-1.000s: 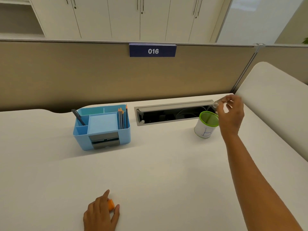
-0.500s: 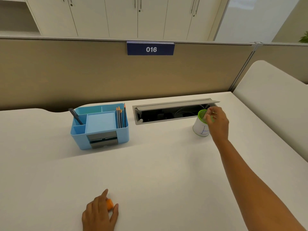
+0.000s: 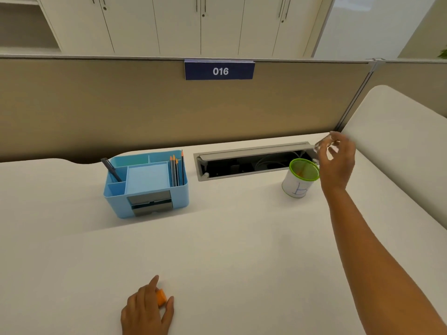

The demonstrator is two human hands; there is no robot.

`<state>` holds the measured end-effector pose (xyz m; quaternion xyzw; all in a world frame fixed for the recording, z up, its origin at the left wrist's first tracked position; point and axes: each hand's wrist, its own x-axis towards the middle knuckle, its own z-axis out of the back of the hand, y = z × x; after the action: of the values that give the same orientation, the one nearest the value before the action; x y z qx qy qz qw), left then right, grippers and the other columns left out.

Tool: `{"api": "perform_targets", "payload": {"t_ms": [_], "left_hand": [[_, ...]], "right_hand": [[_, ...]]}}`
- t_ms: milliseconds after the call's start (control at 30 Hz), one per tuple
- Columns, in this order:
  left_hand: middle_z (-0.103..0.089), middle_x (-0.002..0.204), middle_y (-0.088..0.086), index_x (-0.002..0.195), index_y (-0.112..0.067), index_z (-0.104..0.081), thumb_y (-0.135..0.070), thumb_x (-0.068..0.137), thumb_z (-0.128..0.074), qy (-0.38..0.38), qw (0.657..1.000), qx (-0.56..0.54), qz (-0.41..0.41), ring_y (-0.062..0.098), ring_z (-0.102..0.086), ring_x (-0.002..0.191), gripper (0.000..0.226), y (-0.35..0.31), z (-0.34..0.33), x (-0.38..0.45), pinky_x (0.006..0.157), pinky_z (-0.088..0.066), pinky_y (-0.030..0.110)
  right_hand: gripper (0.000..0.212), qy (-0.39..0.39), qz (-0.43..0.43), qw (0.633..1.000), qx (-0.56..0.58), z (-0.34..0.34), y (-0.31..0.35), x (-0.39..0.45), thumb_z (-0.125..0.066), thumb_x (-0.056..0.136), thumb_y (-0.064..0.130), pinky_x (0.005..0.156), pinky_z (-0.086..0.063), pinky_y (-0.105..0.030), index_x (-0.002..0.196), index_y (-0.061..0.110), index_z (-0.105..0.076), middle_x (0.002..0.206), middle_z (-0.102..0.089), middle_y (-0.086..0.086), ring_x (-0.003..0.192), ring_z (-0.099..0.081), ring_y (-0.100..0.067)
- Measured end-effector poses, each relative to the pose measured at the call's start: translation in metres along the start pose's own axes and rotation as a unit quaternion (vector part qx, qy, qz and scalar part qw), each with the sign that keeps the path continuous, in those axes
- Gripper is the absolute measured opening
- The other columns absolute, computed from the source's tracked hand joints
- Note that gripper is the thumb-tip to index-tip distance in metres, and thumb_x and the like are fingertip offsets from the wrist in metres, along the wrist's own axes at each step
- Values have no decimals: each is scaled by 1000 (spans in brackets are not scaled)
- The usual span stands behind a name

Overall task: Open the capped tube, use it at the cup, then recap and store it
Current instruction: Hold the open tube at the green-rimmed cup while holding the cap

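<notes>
A white cup (image 3: 298, 184) with a green rim and a blue mark stands at the far right of the white desk (image 3: 229, 250); something orange shows inside it. My right hand (image 3: 337, 163) is raised just right of and above the cup, fingers pinched on a clear tube (image 3: 321, 143), blurred and tilted toward the cup. My left hand (image 3: 147, 309) rests on the desk near the front edge, fingers closed around a small orange cap (image 3: 161, 297).
A light blue desk organiser (image 3: 145, 187) with pencils and a dark pen stands at the left back. An open grey cable tray (image 3: 251, 162) lies behind the cup. A beige partition with a sign "016" (image 3: 219, 71) closes the back.
My right hand dipped down to the cup's rim with the tube, then lifted up and to the right again. The left hand has stayed on the cap.
</notes>
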<state>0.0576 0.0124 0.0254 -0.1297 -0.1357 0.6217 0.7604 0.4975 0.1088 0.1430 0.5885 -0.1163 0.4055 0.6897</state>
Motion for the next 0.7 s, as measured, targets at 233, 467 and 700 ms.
{"api": "perform_targets", "payload": {"t_ms": [233,467,700], "left_hand": [[-66,58,18,85,8,-67,-70,81,-5,-4,1000,-8,-3,40,-61,45,99,0,1,0,39,-51,44],[-67,60,19,87,8,-67,-68,83,-6,0,1000,0,-2,40,-61,46,98,-2,2,-2,39,-50,42],[-66,56,18,83,8,-68,-69,82,-4,-8,1000,-8,-9,39,-61,43,100,-4,6,1,37,-50,41]], "right_hand": [[33,82,-70,993,-49,5,-11,-4,-55,84,10,84,-54,-37,115,20,-55,112,-55,-14,95,-59,-22],[33,126,-69,987,-69,5,-15,-16,-55,86,9,87,-54,-40,118,15,-54,116,-53,-17,103,-59,-30],[47,60,-45,996,-39,-2,-1,-8,-55,86,12,81,-53,-30,129,27,-44,118,-54,-11,95,-58,-18]]}}
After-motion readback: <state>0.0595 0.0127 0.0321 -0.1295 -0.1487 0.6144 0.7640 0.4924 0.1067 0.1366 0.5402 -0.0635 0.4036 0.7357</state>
